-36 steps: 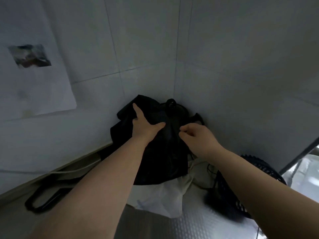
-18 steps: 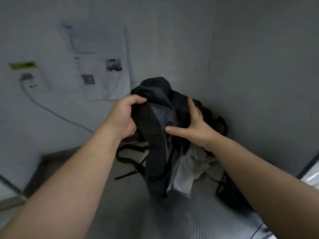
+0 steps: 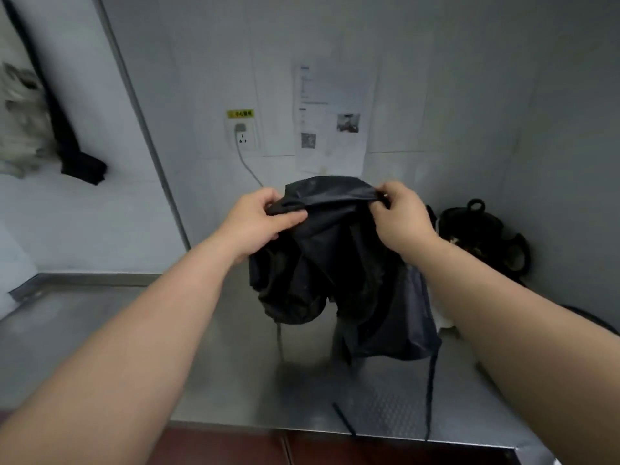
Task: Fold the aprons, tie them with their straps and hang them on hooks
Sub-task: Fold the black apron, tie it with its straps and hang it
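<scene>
1. Apron (image 3: 335, 263), black and bunched, is held up in the middle of the view, above the metal counter (image 3: 201, 347). Its lower folds hang close to the surface; if they touch it, I cannot tell.
2. At 9 o'clock of the apron's top edge, the left hand (image 3: 258, 223) pinches the cloth between curled fingers and thumb.
3. At 3 o'clock of the same edge, the right hand (image 3: 399, 219) pinches it in the same way. The edge is stretched between both hands.
4. A long strap (image 3: 431, 391) hangs from the apron at 5 o'clock and goes past the front edge of the counter. A thin strap (image 3: 279, 333) hangs at 7 o'clock.
5. On the wall, papers (image 3: 330, 119) are at 12 o'clock from the apron. A socket (image 3: 243, 137) is at 11 o'clock, and its cable (image 3: 246, 162) runs down toward the left hand.
6. A black object (image 3: 483, 239) sits in the corner at 3 o'clock, behind the right wrist.
7. A dark cloth (image 3: 67, 135) hangs on the left wall at 10 o'clock.
</scene>
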Demonstrator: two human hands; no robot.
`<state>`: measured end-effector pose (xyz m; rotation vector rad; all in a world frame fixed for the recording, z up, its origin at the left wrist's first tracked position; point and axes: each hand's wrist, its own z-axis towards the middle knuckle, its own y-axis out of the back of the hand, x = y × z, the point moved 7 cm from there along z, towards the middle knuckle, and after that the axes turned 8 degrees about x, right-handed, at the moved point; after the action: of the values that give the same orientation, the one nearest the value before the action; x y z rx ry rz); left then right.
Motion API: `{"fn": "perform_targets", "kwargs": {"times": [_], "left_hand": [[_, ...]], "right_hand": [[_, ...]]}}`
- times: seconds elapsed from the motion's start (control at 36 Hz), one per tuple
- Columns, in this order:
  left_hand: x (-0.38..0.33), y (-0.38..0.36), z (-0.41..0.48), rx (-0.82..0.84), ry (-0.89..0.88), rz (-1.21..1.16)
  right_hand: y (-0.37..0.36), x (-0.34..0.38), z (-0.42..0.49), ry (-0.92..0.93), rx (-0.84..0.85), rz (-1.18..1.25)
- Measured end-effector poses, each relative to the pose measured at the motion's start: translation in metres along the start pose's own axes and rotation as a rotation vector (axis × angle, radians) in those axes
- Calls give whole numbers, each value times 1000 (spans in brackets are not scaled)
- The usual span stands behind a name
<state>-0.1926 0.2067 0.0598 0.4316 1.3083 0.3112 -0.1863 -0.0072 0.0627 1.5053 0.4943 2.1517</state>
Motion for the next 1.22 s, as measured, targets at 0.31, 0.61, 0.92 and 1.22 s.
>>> {"fn": "perform_targets", "kwargs": {"times": [0.31, 0.61, 0.92, 1.22], "left_hand": [[17, 102, -26, -460, 83, 526], [20, 126, -43, -478, -54, 429], [39, 126, -54, -414, -132, 387], [14, 137, -45, -425, -188, 507]], "right_hand": [[-20, 51, -2, 71, -25, -409], [-41, 70, -6, 100, -88, -382], [-53, 66, -21, 216, -35, -309], [-36, 81, -18, 494, -196, -456]]}}
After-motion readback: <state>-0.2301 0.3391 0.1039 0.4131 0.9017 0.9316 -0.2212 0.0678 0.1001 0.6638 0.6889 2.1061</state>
